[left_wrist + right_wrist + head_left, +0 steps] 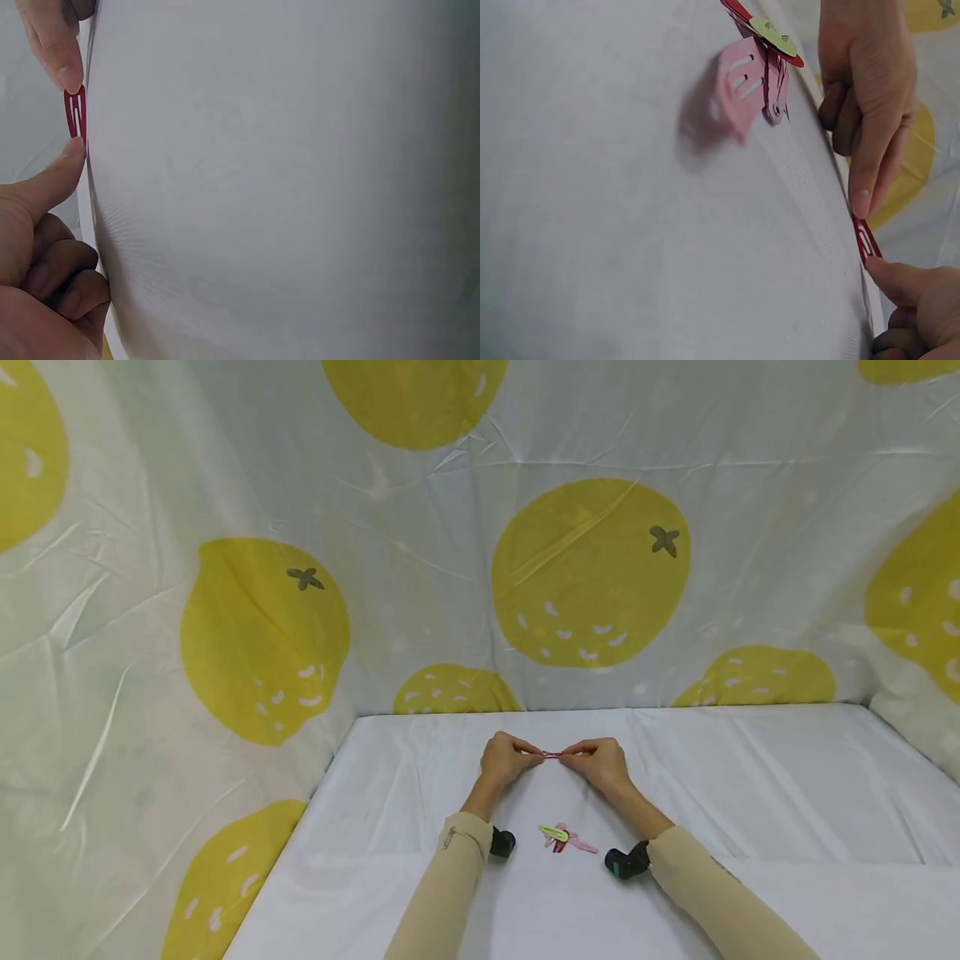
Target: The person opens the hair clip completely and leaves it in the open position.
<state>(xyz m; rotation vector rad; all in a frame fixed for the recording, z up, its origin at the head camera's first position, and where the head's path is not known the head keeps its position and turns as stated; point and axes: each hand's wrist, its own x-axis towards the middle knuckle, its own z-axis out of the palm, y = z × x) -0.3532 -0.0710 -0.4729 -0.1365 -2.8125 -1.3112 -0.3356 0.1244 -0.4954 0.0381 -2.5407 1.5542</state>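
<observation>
A dark red snap hair clip (552, 755) is stretched between both hands at the far part of the table. My left hand (504, 760) pinches one end with thumb and fingertips. The other end is pinched by my right hand (600, 764). Seen from the left wrist, the clip (82, 110) shows pale slots along its length, and a thumb lies on each end. Closer to the body, between the forearms, lies a small pile of hair clips: a light green one (774, 37) on top, with pink (742, 110) and red ones around it.
A white cloth covers the table (420, 877). Behind it and at the sides hangs a pale curtain (420, 610) printed with yellow lemons. Black wrist cameras stick out from the left (503, 842) and right (627, 861) cuffs, on either side of the pile.
</observation>
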